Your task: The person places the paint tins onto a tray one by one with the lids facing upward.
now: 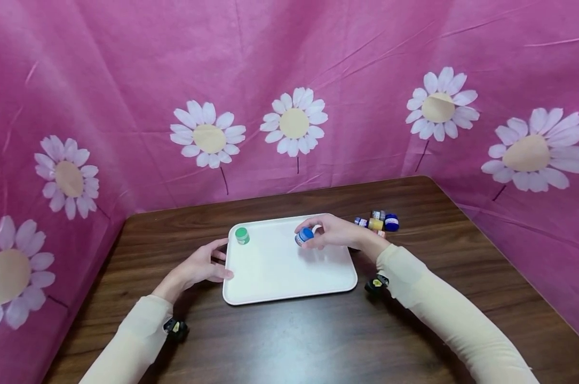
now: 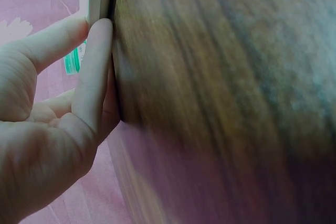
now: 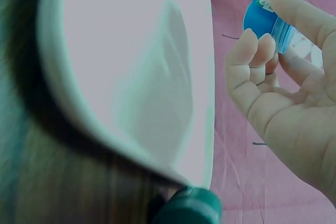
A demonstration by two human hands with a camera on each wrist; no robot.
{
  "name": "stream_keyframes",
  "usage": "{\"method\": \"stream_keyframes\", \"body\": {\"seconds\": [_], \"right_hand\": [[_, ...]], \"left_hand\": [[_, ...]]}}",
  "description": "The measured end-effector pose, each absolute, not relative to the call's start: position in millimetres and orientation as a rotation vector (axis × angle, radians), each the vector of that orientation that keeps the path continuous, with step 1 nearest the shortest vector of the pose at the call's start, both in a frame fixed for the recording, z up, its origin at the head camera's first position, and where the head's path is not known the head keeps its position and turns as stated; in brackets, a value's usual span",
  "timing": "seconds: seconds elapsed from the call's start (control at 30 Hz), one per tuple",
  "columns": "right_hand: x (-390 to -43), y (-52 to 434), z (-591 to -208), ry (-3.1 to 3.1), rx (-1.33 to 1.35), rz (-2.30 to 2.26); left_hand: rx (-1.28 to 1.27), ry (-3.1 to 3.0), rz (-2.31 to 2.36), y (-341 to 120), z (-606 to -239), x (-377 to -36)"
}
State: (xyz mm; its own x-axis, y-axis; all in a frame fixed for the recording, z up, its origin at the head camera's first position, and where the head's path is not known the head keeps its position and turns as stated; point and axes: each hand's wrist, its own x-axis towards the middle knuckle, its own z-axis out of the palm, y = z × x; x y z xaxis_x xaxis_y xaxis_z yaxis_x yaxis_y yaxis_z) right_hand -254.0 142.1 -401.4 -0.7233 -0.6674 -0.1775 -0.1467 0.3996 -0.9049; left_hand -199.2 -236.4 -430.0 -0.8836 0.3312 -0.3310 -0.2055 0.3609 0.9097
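Counting two jars (image 1: pixel 304 235) on tray (image 1: pixel 289 277)

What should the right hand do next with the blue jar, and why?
Probably lower the blue jar onto the tray and let go. The right hand holds it just above the tray, a green jar already stands there, and the left hand steadies the tray's edge.

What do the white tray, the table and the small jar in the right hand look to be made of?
White tray: probably plastic, smooth matte white with a rolled rim. Table: dark wood or wood-look laminate, grain streaks visible, slight sheen. Blue-capped jar, held in the right hand: opaque blue cap and a clear body in the right wrist view, plastic or glass, hard to tell.
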Motion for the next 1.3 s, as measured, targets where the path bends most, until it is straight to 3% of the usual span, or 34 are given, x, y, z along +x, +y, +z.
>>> {"method": "stream_keyframes", "body": {"seconds": [1.3], "right_hand": [[-281, 78, -403, 2.113, -0.562, -1.468]], "left_hand": [[0.11, 2.163, 1.53, -237, -427, -200]]}}
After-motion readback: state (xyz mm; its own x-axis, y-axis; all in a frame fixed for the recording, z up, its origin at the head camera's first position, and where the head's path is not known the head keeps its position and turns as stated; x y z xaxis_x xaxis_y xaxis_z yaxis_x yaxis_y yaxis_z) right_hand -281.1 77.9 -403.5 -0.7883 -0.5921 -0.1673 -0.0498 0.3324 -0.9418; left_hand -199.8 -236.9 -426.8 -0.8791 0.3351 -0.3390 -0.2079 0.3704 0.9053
